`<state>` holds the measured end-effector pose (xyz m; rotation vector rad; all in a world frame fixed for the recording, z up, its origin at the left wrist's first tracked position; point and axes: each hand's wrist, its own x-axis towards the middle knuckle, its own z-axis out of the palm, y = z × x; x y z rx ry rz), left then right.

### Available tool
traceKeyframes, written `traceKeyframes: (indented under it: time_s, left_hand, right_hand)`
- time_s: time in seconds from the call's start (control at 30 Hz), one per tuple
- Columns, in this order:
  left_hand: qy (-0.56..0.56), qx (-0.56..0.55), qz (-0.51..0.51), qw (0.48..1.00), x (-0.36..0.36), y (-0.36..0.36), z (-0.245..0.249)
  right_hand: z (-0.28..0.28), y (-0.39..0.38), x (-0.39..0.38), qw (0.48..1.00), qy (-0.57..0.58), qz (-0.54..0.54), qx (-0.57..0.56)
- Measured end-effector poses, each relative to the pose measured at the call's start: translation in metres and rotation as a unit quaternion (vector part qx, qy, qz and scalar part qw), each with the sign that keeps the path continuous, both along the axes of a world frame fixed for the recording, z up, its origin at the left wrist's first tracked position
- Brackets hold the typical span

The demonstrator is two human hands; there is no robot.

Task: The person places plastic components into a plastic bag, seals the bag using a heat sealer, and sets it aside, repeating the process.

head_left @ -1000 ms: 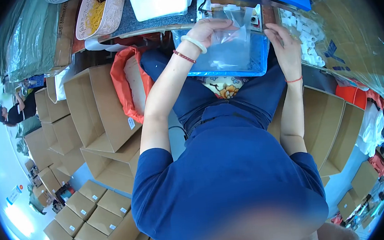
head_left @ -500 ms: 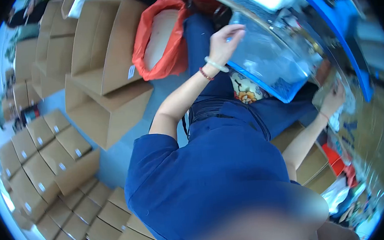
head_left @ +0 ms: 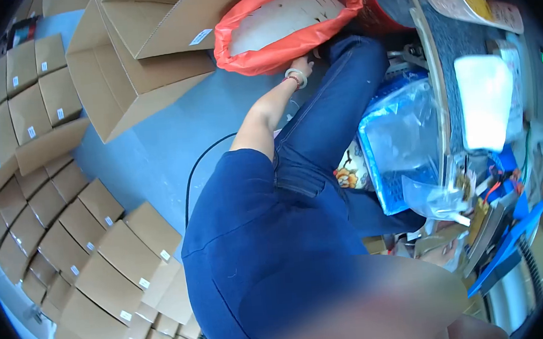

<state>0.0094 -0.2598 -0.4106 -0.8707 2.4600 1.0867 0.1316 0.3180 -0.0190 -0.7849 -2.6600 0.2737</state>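
Note:
My left hand [head_left: 302, 67], with a pale bangle and a red bead bracelet at the wrist, is at the lower side of an orange-red plastic bag [head_left: 257, 63], beside my knee. Its fingers are mostly hidden there. The bag is folded open around a whitish inside [head_left: 285, 17]. At the lower right, my right hand [head_left: 443, 255] shows only in part among clear plastic and clutter, its fingers hidden. A blue tray [head_left: 385, 192] with clear plastic bags [head_left: 408, 127] in it lies by my right leg. Another clear bag [head_left: 436, 198] hangs over its near corner.
Open cardboard boxes [head_left: 140, 84] stand at the upper left. Stacked closed cartons [head_left: 66, 230] fill the left side. A worktable edge [head_left: 433, 74] runs along the right, with a white pad [head_left: 485, 102] on top. A black cable [head_left: 189, 182] lies on the floor.
My left hand has moved from above the tray, where its fingers were pinched, down to the orange-red bag. The view has swung left. My right hand has become mostly hidden.

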Motion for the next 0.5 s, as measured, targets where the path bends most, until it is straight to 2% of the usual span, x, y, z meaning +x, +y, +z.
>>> traceKeyframes:
  time_s: [0.07,0.2,0.27,0.3,0.4,0.47,0.5]
  left_hand:
    - [0.046,-0.025,0.0,0.999,-0.009,0.007,-0.012]
    - [0.038,-0.005,0.06,0.997,-0.035,0.017,-0.046]
    - [0.015,-0.048,0.002,0.999,-0.037,0.023,-0.078]
    - [0.014,-0.044,0.004,0.999,-0.035,0.025,-0.097]
    - [-0.032,-0.145,-0.181,0.972,-0.025,0.022,-0.157]
    - [-0.056,-0.212,-0.302,0.928,-0.027,0.02,-0.184]
    - [-0.065,-0.246,-0.362,0.897,-0.038,0.019,-0.153]
  right_hand:
    - [0.002,-0.002,-0.001,1.0,-0.003,0.007,-0.008]
    - [0.007,-0.013,-0.005,1.0,-0.01,0.018,0.001]
    - [0.008,-0.017,-0.006,1.0,0.007,0.01,-0.007]
    - [0.008,-0.018,-0.006,1.0,0.001,0.006,-0.002]
    - [0.007,-0.012,-0.003,1.0,0.003,0.001,-0.018]
    - [0.007,-0.014,-0.006,0.999,0.015,-0.003,-0.042]
    - [0.009,-0.022,-0.009,0.999,0.009,-0.012,-0.041]
